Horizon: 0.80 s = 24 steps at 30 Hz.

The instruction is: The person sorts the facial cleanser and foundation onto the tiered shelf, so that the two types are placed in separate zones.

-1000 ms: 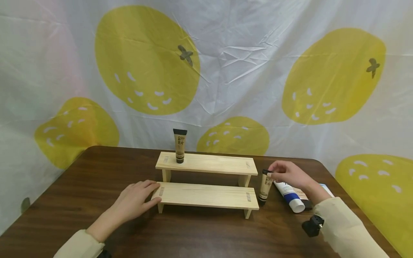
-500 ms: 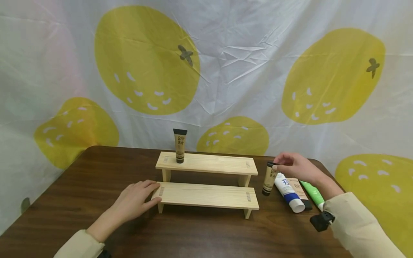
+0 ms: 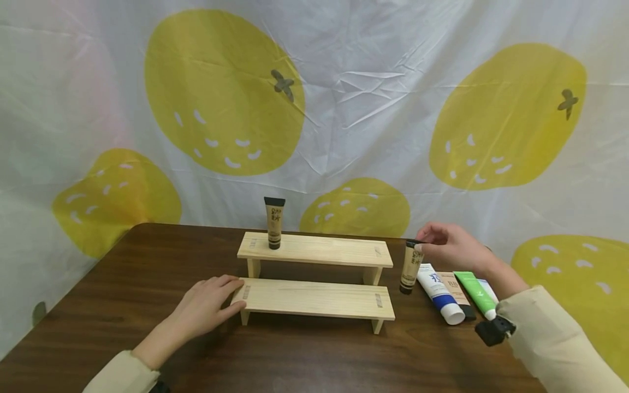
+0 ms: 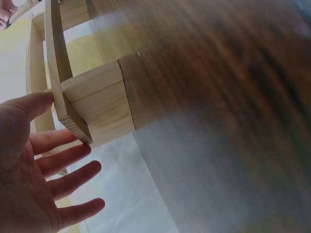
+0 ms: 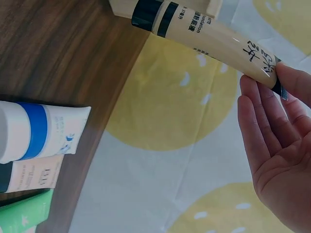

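My right hand (image 3: 454, 248) pinches the crimped black end of a beige foundation tube (image 3: 410, 267) between thumb and fingers. The tube hangs cap down, right of the two-step wooden stand; its black cap (image 5: 145, 13) shows in the right wrist view. My left hand (image 3: 208, 303) rests at the left end of the stand's lower shelf (image 3: 314, 297). In the left wrist view its thumb (image 4: 36, 104) and fingertips touch the board's end, with the other fingers straight and spread. A matching foundation tube (image 3: 274, 224) stands upright on the upper shelf (image 3: 329, 250), toward its left end.
Right of the stand, on the brown table (image 3: 314, 360), lie a white tube with a blue band (image 3: 440, 295), a beige and black BB tube (image 3: 457, 292) and a green tube (image 3: 475, 295). Part of a pale item (image 3: 487, 288) shows beside them. A lemon-print cloth (image 3: 344, 136) hangs behind.
My right hand has moved up and slightly right with the foundation tube, lifting it from beside the lower shelf. The green tube has come into view. My left hand has stayed put.
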### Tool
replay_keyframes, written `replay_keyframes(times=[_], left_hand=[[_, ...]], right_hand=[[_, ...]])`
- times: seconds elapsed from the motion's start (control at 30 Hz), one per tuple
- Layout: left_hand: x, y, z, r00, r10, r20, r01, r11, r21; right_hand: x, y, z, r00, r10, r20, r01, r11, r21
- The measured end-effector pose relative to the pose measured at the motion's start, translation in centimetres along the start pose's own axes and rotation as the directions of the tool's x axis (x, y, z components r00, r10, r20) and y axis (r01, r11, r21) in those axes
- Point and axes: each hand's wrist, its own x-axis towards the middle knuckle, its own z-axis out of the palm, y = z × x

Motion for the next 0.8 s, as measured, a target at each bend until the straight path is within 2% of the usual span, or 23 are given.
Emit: replay_keyframes(times=[0.23,0.5,0.8], left_hand=[[0.0,-0.1,0.2,1.0,-0.008,0.003,0.008,1.0,-0.001],[0.0,-0.1,0.2,1.0,-0.01,0.002,0.01,1.0,-0.001],[0.0,0.0,0.1,1.0,-0.012,0.013,0.012,1.0,-0.004]], right_hand=[[0.3,-1.3,-0.5,0.999,0.008,-0.05,-0.009,1.0,-0.014],[1.3,-2.7,-1.4,0.993,-0.105,-0.062,0.097,0.988,-0.119],[2.4,-3.9,-1.5,0.991,-0.113,-0.072,0.101,0.983,-0.154]])
